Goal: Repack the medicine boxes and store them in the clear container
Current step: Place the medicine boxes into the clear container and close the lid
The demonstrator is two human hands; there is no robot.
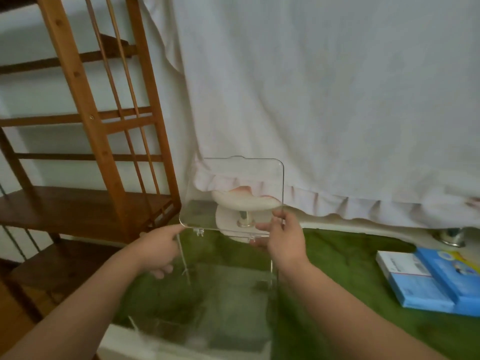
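A clear plastic container (220, 302) stands on the green mat in front of me. Its clear lid (233, 178) is raised upright above the far rim. My right hand (283, 237) pinches the lid's lower right corner between thumb and fingers. My left hand (161, 250) reaches to the lid's lower left corner, with the index finger touching the edge and the other fingers curled under. Two medicine boxes (428, 279), blue and white, lie together on the mat at the right.
A wooden shelf rack (85, 126) stands at the left. A white sheet (324, 100) hangs behind the table. Seen through the lid is a small white stand (244, 219). The green mat (337, 268) covers the table.
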